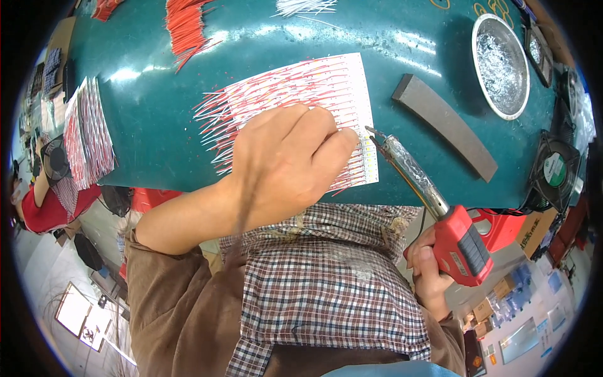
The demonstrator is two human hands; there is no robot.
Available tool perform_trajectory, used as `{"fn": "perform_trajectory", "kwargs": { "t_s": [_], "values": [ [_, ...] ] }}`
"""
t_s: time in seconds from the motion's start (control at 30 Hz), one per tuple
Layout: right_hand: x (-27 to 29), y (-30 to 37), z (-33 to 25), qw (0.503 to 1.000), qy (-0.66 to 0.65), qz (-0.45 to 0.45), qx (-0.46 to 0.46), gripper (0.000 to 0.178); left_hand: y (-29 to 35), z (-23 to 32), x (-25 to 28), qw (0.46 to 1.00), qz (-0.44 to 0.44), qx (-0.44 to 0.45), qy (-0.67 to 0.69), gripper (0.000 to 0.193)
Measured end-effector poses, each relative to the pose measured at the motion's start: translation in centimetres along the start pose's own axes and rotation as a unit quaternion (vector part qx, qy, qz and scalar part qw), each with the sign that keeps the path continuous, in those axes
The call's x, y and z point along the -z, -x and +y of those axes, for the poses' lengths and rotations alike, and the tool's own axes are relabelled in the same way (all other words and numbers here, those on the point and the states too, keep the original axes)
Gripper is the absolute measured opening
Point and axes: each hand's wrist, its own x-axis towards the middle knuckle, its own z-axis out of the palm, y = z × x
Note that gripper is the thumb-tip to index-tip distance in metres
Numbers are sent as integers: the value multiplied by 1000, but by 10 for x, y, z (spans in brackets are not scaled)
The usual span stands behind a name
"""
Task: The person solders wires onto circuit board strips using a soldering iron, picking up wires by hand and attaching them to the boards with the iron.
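A white board panel (359, 78) lies on the green table (147, 100). Red and white wires (213, 122) run across it in rows, and their loose ends fan out past its left side. My left hand (292, 157) rests over the panel's middle with its fingers curled in. What those fingers pinch, if anything, is hidden under the knuckles. Low at the right, my right hand (430, 273) grips a red-handled soldering gun (461, 242). Its long metal barrel slants up and left, and the dark tip points at the panel's right edge, near my left fingers.
Right of the panel lies a dark grey bar (446, 125), with a metal bowl (526, 94) of silvery bits beyond. A fan (553, 169) stands at the right edge. Red wires (183, 28) and white wires (306, 6) lie at the back. Wired panels (91, 138) are stacked at left, near another person's red sleeve (41, 213).
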Motion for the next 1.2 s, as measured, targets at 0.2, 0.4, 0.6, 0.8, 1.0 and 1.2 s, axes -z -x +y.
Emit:
{"fn": "perform_trajectory", "kwargs": {
  "t_s": [0.2, 0.4, 0.6, 0.8, 1.0, 1.2],
  "values": [
    [-3, -5, -5, 999, -37, 12, 12, 14, 3, 0, 0, 1000, -4, 9, 16, 26],
    [-3, -3, -5, 999, -49, 17, 7, 15, -2, 3, 5, 999, -31, 24, 13, 26],
    [-3, -3, -7, 999, -50, 15, 5, 15, -4, 1, 5, 999, -37, 8, -22, 26],
    [-1, -2, -2, 999, -49, 10, 15, 15, -3, 2, 2, 998, -23, 3, -52, 25],
    [2, -1, 0, 999, -34, 3, 18, 18, -2, -1, 3, 998, -31, -26, -50, 26],
    [5, 3, 3, 1000, -5, 10, -12, 21, -1, -3, 1, 996, -8, -61, -59, 30]
  ]
}}
